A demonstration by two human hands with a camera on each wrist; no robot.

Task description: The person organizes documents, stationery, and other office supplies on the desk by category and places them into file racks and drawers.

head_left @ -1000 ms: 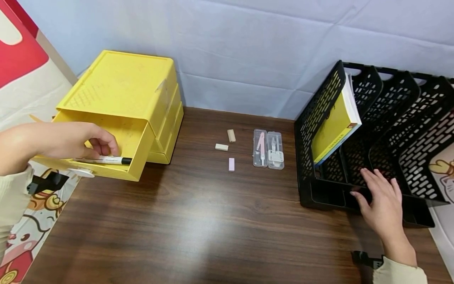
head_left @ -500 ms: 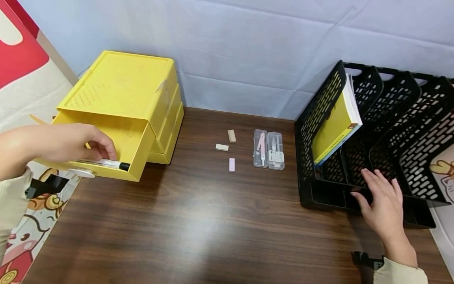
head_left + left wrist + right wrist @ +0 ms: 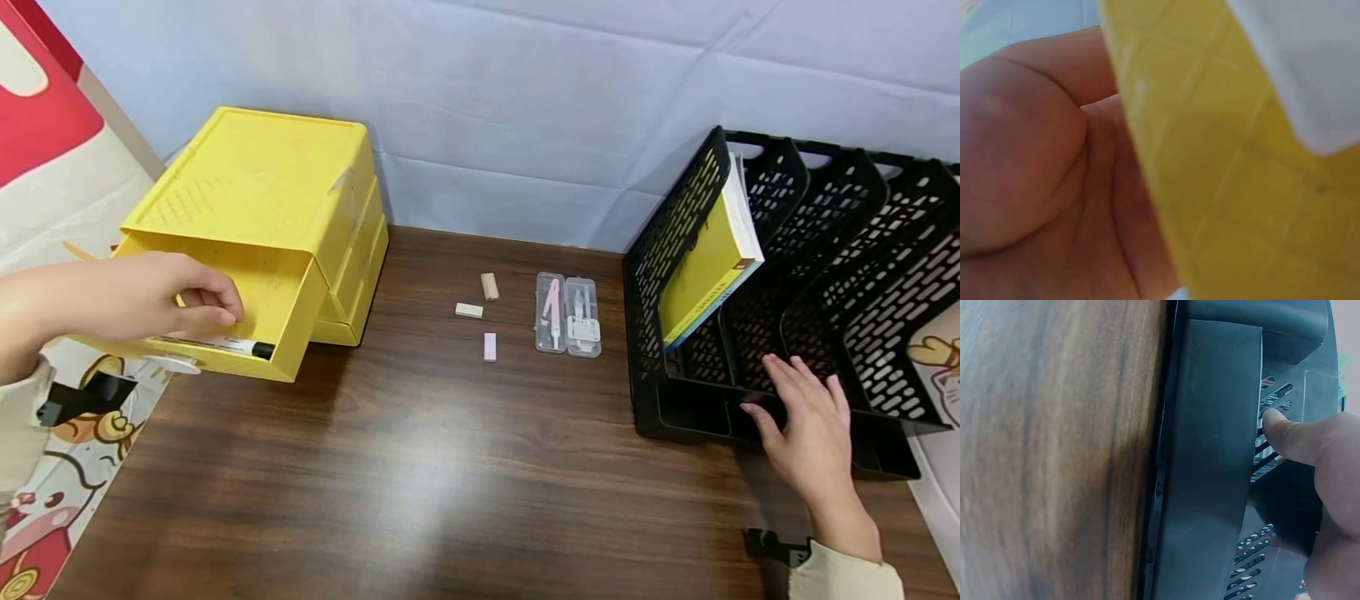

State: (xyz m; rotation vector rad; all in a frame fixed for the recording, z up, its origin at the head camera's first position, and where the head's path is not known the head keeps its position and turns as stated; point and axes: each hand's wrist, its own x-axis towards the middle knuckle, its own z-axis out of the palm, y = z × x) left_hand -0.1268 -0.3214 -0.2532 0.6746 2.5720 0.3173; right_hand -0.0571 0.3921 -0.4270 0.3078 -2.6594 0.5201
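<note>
In the head view my left hand (image 3: pixel 161 296) hovers over the pulled-out top drawer (image 3: pixel 292 333) of the yellow drawer unit. Its fingers are loosely curled and nothing shows between them. Below the hand, a white marker (image 3: pixel 236 344) with a black cap lies along the drawer's front, partly hidden. The left wrist view shows the palm (image 3: pixel 1022 150) beside the drawer's yellow front (image 3: pixel 1210 156). My right hand (image 3: pixel 813 429) rests on the front of the black file rack (image 3: pixel 682 408), fingers spread. The right wrist view catches its thumb (image 3: pixel 1294 437) by the slotted rack.
Several small things lie mid-table: erasers, one beige (image 3: pixel 490 287), one white (image 3: pixel 468 311) and one lilac (image 3: pixel 490 347), and a clear compass case (image 3: pixel 582 321) with its lid back. A yellow book (image 3: pixel 708 267) stands in the rack's left slot. A pale cloth (image 3: pixel 517 125) hangs behind.
The marker's capped end has dropped lower in the drawer, and my left hand has let go of it and lifted slightly. My right hand stays in place.
</note>
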